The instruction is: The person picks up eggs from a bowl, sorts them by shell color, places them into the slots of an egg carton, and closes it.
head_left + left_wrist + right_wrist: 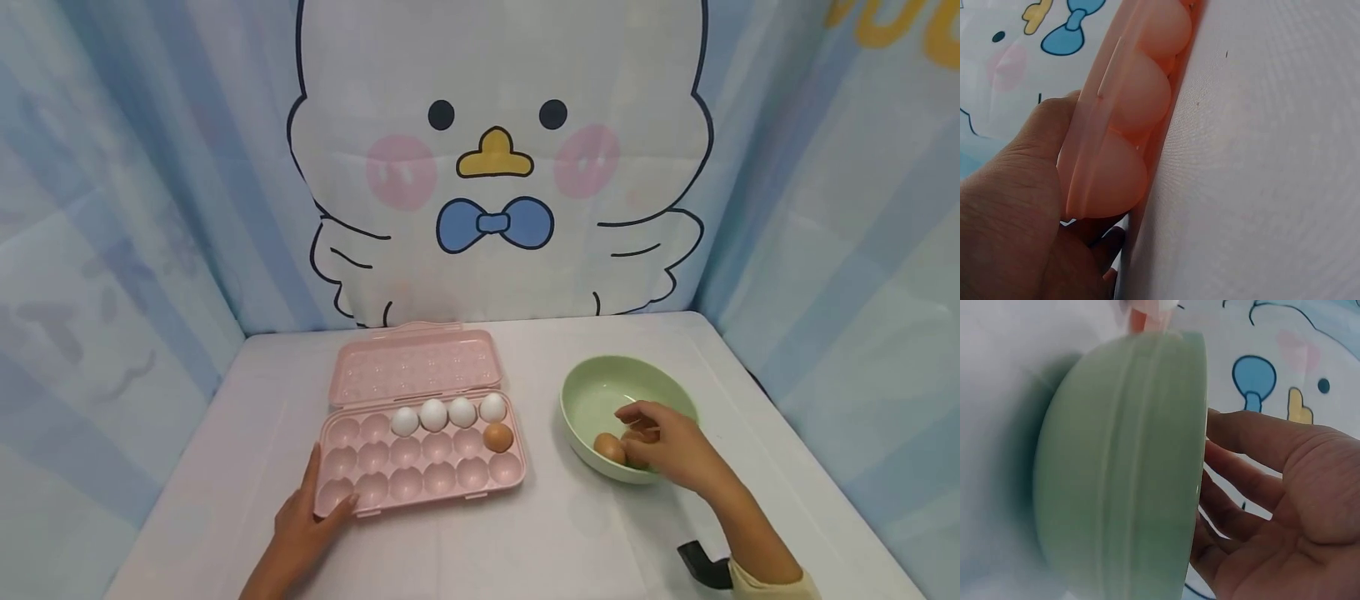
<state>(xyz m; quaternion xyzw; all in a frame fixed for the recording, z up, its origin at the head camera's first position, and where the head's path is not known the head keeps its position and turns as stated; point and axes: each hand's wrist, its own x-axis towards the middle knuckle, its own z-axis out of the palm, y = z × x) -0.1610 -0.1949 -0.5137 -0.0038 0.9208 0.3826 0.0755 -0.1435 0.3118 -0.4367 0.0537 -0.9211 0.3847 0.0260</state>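
A pink egg carton [438, 479] lies unfolded in the head view, its lid [416, 367] laid back behind it. Several white eggs [433, 415] fill the right part of the back row. One brown egg [498, 437] sits in the middle row, far right. My left hand [303, 517] holds the carton's front left corner, thumb at the front rim and fingers along the left side. Inside a green bowl [592, 392], brown eggs [609, 448] lie near the front. My right hand [671, 446] reaches over the rim among them, fingers loosely bent; its fingertips are hidden in the right wrist view.
A white cloth covers the table [510, 554]. Behind it hangs a curtain [495, 283] with a cartoon bird, and blue curtains [840, 275] flank both sides. A black strap-like object [703, 567] shows beside the right sleeve [772, 583].
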